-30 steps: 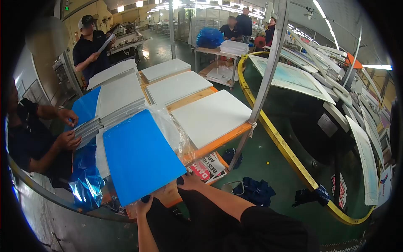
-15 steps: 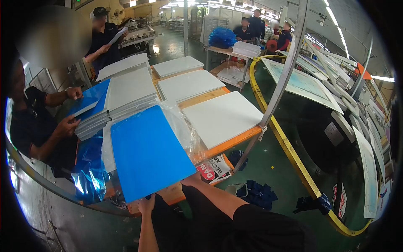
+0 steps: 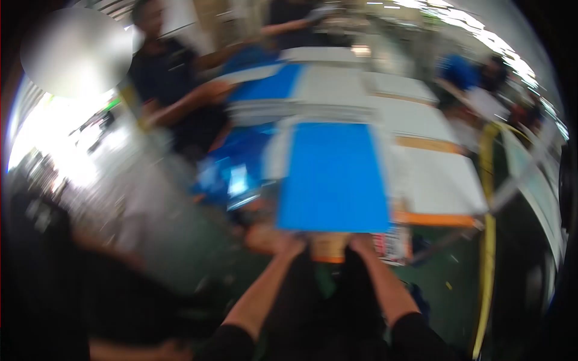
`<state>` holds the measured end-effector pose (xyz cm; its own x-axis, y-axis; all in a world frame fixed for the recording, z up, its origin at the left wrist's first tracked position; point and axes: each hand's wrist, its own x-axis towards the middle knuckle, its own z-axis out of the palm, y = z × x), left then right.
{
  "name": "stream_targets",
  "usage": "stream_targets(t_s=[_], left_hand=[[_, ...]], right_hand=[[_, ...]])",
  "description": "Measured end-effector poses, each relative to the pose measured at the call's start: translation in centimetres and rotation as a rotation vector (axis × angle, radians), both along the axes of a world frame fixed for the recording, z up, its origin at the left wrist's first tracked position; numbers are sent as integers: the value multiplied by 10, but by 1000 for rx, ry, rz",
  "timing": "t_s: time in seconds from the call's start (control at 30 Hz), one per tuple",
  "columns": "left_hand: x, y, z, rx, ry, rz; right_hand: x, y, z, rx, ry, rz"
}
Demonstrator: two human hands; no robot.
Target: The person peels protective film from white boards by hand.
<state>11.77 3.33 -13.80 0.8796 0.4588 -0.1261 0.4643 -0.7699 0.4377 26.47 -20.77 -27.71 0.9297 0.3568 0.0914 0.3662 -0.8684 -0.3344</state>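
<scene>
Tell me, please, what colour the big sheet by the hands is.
The sheet is bright blue; head view.

Two bare hands up front: left hand (image 3: 288, 243), right hand (image 3: 360, 242). Two blue sheets: near blue sheet (image 3: 334, 177), far blue sheet (image 3: 271, 84). At least four white stacks (image 3: 430, 180) on one counter (image 3: 433, 219); too blurred for a surer count. Two others nearby: first co-worker (image 3: 174, 72) in a dark shirt, second co-worker (image 3: 289, 24) farther back. One yellow rail (image 3: 489, 180).
</scene>
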Motion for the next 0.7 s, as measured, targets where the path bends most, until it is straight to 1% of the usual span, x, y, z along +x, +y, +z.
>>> stream_targets(t_s=[0.03,0.07,0.1,0.13,0.17,0.2,0.27,0.33,0.37,0.43,0.47,0.5,0.57,0.6,0.63,0.7], left_hand=[[5,13,-30,-19,-14,-96],[3,10,-35,-21,0,0],[9,16,-63,-43,60,10],[5,15,-64,26,7,88],[-1,11,-47,86,69,120],[-4,18,-51,34,102,104],[-2,22,-56,2,105,131],[1,21,-52,-50,153,112],[3,19,-55,-66,144,108],[3,19,-53,-79,125,108],[4,19,-54,-55,135,96],[2,15,-52,0,176,112],[-6,-3,-39,98,242,139],[-14,-19,-22,150,403,118],[-31,-31,-10,206,573,90],[-72,-29,-17,268,624,-296]], right_hand=[[-7,1,15,-74,98,1],[-5,-4,17,-188,61,100],[3,-5,3,-225,48,26],[8,-9,1,-235,79,67],[-3,-2,31,-120,86,-32],[-18,7,64,-152,185,-101],[-13,6,47,-162,65,-45],[-1,-5,6,-208,-33,-24],[-1,-6,12,-227,30,-51],[-14,10,46,-246,157,-101],[-14,15,62,-251,302,-102],[-15,15,62,-236,252,-92],[-1,6,25,-215,133,-77],[12,-3,-5,-268,12,-49],[18,-10,-4,-246,32,-56],[13,-7,3,-194,94,-68]])
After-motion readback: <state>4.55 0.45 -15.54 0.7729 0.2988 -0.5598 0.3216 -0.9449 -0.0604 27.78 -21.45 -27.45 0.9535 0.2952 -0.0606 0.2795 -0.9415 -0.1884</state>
